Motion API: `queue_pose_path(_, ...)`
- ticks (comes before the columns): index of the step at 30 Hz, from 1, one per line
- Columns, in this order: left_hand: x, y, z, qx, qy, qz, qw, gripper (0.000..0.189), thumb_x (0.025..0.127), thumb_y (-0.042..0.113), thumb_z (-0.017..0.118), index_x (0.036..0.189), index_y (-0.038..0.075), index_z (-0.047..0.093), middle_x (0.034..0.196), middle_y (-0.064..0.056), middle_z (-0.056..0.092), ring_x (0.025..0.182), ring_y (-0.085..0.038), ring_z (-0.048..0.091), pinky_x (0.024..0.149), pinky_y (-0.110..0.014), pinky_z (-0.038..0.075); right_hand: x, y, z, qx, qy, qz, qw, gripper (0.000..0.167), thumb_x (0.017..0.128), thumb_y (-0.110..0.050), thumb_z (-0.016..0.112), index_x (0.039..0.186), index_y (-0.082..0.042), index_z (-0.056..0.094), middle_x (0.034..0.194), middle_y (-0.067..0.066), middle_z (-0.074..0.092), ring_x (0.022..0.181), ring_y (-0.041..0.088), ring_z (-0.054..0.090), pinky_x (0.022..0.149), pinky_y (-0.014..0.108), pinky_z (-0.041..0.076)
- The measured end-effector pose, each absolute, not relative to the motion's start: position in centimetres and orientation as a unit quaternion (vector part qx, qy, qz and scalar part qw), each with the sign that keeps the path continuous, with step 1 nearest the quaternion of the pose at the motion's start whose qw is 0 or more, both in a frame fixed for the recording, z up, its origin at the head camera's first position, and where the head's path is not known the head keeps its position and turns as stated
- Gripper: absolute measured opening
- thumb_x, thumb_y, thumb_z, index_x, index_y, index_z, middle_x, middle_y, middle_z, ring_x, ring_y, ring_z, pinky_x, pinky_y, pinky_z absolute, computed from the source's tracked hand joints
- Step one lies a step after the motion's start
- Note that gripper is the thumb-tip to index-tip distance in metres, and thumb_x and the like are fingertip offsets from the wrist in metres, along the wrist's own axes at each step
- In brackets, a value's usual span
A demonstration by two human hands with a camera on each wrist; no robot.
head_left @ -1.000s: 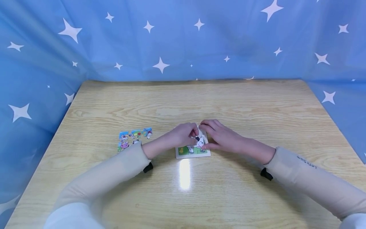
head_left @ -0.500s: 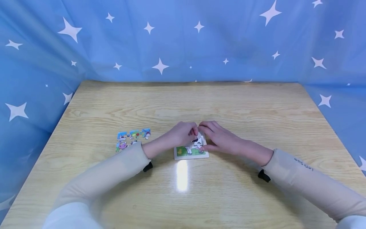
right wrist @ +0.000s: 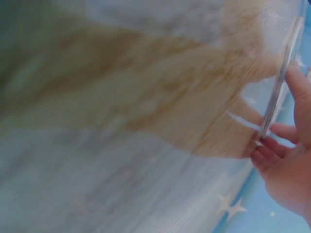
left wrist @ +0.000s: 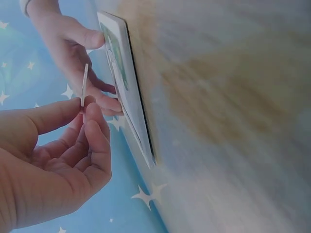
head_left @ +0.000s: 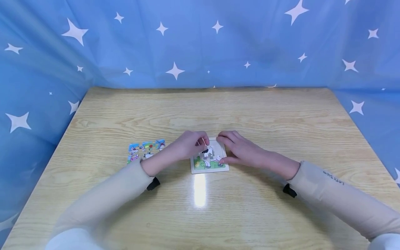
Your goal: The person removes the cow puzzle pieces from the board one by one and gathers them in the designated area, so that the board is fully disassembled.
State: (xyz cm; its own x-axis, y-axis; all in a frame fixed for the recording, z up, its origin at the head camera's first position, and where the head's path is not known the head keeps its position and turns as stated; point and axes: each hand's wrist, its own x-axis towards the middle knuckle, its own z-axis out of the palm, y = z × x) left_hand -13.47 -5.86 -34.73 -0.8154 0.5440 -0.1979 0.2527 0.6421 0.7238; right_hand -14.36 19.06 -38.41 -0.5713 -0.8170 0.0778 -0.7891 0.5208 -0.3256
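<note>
A square puzzle board (head_left: 223, 169) with a pale rim lies mid-table, green grass and white animal legs along its near part. My left hand (head_left: 189, 145) pinches a thin puzzle piece (left wrist: 84, 85) between thumb and fingertips. Seen edge-on in the left wrist view, that piece stands upright, apart from the board. From the head its white and black face appears over the board. My right hand (head_left: 242, 150) holds the board's right side, thumb toward the near part and fingers at the far corner. In the right wrist view this hand (right wrist: 291, 167) grips the board's edge.
Several loose puzzle pieces (head_left: 133, 148) with cow and flower pictures lie to the left, partly hidden by my left forearm. The wooden table (head_left: 200, 111) ends at a blue star-patterned curtain (head_left: 200, 45).
My left hand has moved left with the puzzle piece, baring more of the board. The right hand keeps its hold on the board's right side.
</note>
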Motion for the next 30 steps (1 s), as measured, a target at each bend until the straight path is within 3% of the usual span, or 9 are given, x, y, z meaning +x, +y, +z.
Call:
queue_pose_path(16,-12.2,-9.8,-34.3,0.202,0.884,0.374,0.196,0.004,0.1,0.005,0.064,0.102,0.006,0.068,0.085,-0.003,0.066,0.072,-0.015,0.054,0.066,-0.027,0.045,-14.3,19.1,-38.4,-0.46,0.872,-0.162,0.046,0.073,0.092,-0.034,0.078,0.142,0.008,0.048,0.14,0.023,0.049,0.129,0.038,0.045,0.106,0.05,0.043)
queue_pose_path(30,-11.8,-13.3,-34.1,0.189,0.894,0.362,0.183,0.005,0.1,0.002,0.063,0.103,0.003,0.067,0.09,-0.005,0.068,0.079,-0.019,0.058,0.071,-0.032,0.048,-14.2,19.1,-38.2,-0.457,0.874,-0.158,0.049,0.073,0.092,-0.034,0.078,0.142,0.008,0.048,0.141,0.022,0.049,0.131,0.037,0.044,0.106,0.049,0.043)
